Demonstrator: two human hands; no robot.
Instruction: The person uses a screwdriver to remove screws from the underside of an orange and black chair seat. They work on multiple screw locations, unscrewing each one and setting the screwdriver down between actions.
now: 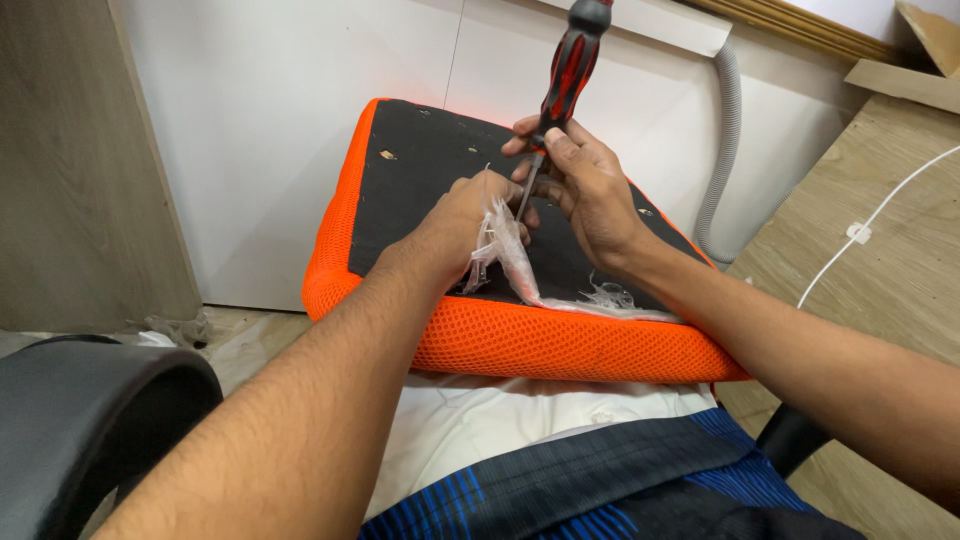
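Orange seat cushion (500, 340) — screwdriver (570, 70) upright

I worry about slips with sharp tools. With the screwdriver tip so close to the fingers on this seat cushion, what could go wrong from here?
1. The screwdriver tip sits right beside the left hand; a slip could jab its fingers.
2. The orange seat cushion rests tilted on the person's lap, unclamped; pressure might shift it or drive the tip toward the legs.
3. The torn clear plastic bunched at the tip hides the contact point, so aim may be poor.
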